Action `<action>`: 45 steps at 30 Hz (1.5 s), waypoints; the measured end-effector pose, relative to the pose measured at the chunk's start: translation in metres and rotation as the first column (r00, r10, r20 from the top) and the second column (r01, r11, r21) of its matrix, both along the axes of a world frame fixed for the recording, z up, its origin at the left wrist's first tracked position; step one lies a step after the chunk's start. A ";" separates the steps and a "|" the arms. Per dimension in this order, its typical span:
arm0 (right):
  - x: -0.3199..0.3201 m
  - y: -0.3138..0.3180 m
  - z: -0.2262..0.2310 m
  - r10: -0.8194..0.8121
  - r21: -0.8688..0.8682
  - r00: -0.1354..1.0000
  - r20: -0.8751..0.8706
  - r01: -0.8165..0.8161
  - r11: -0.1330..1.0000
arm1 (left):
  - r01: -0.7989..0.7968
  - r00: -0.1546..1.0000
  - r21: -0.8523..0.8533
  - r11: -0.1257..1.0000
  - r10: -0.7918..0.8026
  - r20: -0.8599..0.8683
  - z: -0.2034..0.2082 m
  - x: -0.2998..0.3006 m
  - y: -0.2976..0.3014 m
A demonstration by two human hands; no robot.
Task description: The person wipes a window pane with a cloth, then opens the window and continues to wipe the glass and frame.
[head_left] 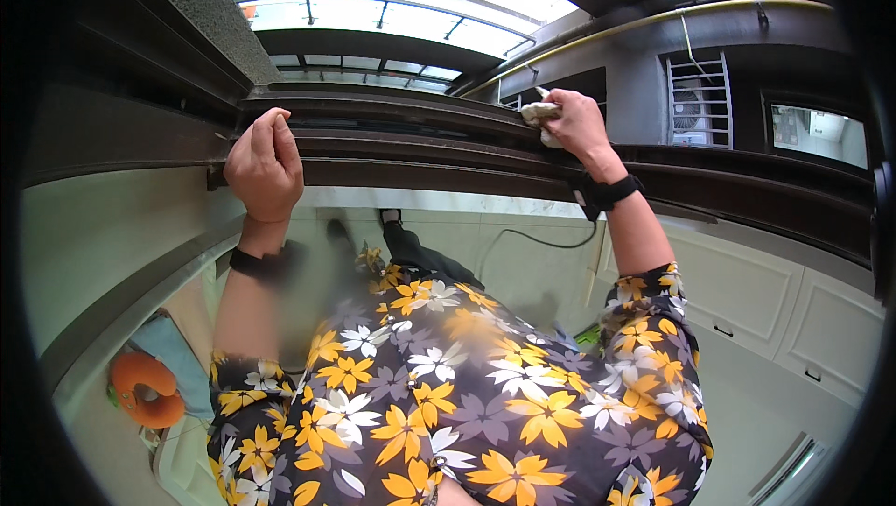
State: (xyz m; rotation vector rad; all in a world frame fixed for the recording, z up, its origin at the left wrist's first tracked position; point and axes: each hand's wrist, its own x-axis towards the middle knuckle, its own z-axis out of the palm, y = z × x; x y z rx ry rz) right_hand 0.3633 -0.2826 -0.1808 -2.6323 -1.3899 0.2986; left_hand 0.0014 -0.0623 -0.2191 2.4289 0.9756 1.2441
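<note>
The person's right hand (574,123) is closed around a crumpled whitish cloth (539,115), pressing it against the upper face of a dark brown window frame rail (420,137) that runs across the view. The left hand (266,165) holds nothing of its own; its fingers are curled over the edge of the same rail further along, well apart from the cloth. Beyond the rail lie glazed roof panels (392,16) and a wall fan behind a white grille (695,105), while an orange ring-shaped object (145,389) lies far below on the left.
</note>
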 end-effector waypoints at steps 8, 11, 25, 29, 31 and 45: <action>-0.005 0.004 -0.004 0.088 0.047 0.994 0.070 -0.091 0.995 | 0.007 1.000 0.041 0.999 -0.008 0.015 -0.001 -0.003 0.003; -0.004 0.007 -0.005 0.048 0.057 0.999 -0.026 -0.047 0.997 | 0.003 1.000 0.031 1.000 -0.004 0.017 -0.003 -0.002 0.004; -0.029 0.052 -0.014 0.138 0.037 0.990 0.018 -0.138 0.990 | 0.005 1.000 -0.009 1.000 -0.005 -0.001 -0.011 0.006 0.001; -0.067 0.085 -0.007 0.112 0.041 0.994 -0.016 -0.112 0.993 | 0.006 1.000 0.013 1.000 -0.006 -0.001 -0.008 0.004 0.004; -0.066 0.084 -0.009 0.147 0.064 0.989 0.004 -0.147 0.987 | 0.005 1.000 -0.003 1.000 -0.005 0.003 -0.010 0.002 0.005; -0.075 0.104 -0.015 0.159 0.047 0.985 -0.070 -0.156 0.987 | 0.003 1.000 0.008 1.000 -0.003 0.002 -0.011 0.001 0.004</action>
